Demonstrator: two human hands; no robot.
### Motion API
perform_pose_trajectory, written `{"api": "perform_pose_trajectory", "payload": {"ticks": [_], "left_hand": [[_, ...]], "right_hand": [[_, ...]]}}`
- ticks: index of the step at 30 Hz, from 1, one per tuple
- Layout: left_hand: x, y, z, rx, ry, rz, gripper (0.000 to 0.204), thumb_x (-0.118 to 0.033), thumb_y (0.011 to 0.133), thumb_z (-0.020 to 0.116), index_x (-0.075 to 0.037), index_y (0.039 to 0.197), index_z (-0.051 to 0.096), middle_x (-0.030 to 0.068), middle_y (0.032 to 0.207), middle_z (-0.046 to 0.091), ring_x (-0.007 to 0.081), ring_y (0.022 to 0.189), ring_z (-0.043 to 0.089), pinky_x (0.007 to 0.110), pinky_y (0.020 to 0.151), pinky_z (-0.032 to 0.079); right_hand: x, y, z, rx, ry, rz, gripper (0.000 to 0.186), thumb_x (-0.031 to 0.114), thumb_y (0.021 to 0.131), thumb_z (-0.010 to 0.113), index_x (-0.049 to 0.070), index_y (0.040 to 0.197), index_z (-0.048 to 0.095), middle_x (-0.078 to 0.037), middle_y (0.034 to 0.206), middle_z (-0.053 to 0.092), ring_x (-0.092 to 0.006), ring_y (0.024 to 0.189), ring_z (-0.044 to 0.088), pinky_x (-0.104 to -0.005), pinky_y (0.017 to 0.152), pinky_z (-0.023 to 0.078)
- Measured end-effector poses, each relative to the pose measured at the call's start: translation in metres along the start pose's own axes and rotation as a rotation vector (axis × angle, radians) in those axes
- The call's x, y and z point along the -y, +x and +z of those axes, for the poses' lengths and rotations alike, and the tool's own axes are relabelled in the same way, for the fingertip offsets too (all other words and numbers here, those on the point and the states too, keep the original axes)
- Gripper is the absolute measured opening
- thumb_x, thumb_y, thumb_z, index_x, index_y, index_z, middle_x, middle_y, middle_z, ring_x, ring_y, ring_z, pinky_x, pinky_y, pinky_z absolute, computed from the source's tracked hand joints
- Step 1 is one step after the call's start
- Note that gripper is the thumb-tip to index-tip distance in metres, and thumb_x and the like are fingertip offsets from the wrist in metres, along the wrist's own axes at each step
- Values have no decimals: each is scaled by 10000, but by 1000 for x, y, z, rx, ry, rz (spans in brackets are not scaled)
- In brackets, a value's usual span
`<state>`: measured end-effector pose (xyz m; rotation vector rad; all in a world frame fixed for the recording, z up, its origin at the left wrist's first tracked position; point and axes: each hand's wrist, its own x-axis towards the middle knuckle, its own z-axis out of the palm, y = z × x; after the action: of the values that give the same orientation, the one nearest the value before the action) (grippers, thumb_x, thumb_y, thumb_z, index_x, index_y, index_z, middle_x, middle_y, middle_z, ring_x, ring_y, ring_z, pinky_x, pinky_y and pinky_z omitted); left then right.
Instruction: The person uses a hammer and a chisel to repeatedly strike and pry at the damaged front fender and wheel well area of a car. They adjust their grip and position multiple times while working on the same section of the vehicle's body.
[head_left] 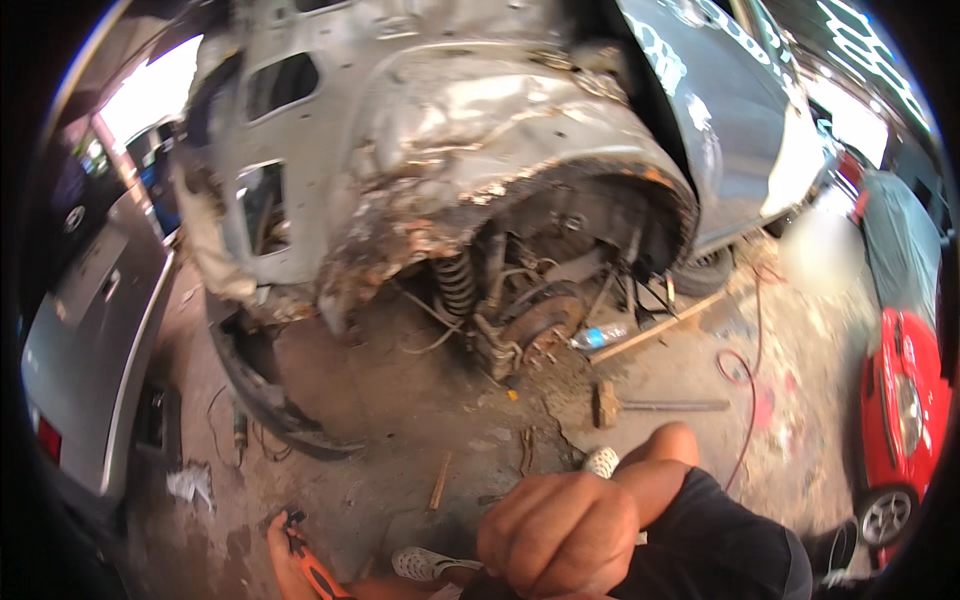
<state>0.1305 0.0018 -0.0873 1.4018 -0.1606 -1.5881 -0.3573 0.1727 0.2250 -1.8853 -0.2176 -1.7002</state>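
My right hand [560,535] is a closed fist close in front of me, knuckles up. Its palm side is hidden, so I cannot make out what is in it, if anything. Low on the left, my left hand [283,555] is closed around an orange and black tool [318,578], partly cut off by the lower edge. Ahead stands a stripped car body [470,110] with a rusty, ragged wheel arch [600,165]. Under the arch show a coil spring [455,285] and a rusty brake disc [545,320]. Neither hand touches the car.
A sledgehammer [606,404] lies on the floor, handle pointing right. A plastic bottle [598,337] lies near the disc beside a wooden strip [655,328]. A red hose [752,400] curls at right, near a red toy car [905,395]. A removed bumper [270,400] and grey panel [95,320] are at left.
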Motion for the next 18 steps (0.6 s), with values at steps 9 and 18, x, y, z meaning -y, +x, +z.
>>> {"api": "perform_pose_trajectory", "payload": {"ticks": [9, 18], "left_hand": [[6, -17, -21, -104, -106, -49, 254, -308, 926, 679, -139, 800, 538, -64, 512, 461, 79, 393, 421, 245, 381, 412], [19, -28, 7, -108, -125, -172, 240, -285, 869, 771, -158, 825, 571, -74, 622, 562, 34, 431, 484, 189, 407, 457]], "right_hand": [[-8, 17, 41, -87, 2, -64, 207, 65, 913, 763, -27, 754, 669, -156, 789, 648, -241, 635, 616, -386, 593, 562], [-25, 21, 29, -287, -26, 103, 206, 158, 918, 719, -30, 836, 706, -165, 828, 660, -282, 695, 650, -367, 603, 526]]}}
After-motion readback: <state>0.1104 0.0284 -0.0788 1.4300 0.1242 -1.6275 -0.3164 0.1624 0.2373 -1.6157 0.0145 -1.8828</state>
